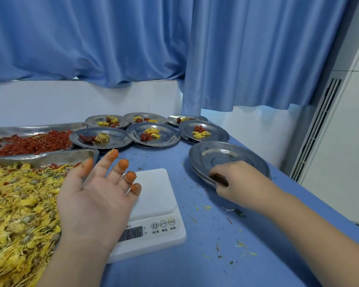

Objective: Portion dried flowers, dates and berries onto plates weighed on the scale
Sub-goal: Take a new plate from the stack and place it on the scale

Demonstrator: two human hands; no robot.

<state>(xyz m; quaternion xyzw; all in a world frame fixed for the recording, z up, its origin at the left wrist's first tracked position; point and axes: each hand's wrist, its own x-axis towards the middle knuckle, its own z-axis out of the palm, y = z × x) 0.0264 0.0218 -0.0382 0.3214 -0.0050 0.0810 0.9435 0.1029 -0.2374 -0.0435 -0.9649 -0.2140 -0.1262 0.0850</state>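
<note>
On scale display (132,233), digits "646"

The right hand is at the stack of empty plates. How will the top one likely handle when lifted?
The top plate looks like thin shiny metal, so probably stiff and light. It nests closely on the stack, so the next one may cling. The right hand grips only its near rim, so it might tilt.
</note>
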